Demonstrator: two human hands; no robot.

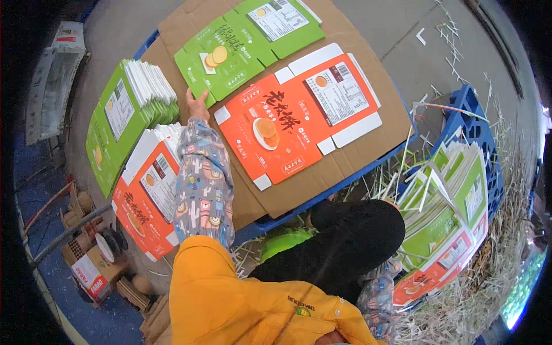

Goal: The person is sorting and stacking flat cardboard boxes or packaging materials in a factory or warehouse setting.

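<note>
My left hand (198, 108) reaches forward and grips the near left corner of a flat green printed carton (233, 54), thumb and fingertips at its edge. Close to the green carton's near side lies a flat orange printed carton (253, 141) with white flaps. Both rest on a brown cardboard sheet (368, 63). My right hand does not show; only its patterned sleeve (378, 296) appears at the lower right, beside the black-clothed knee. Left of my forearm, a thick stack of green cartons (109, 129) stands next to a stack of orange cartons (150, 195).
On the right, a bundle of green and orange cartons (443, 221) leans near a blue plastic crate (468, 109). Paper strips (489, 287) litter the floor there. A brown box (95, 267) and a metal bar (72, 233) lie at the lower left.
</note>
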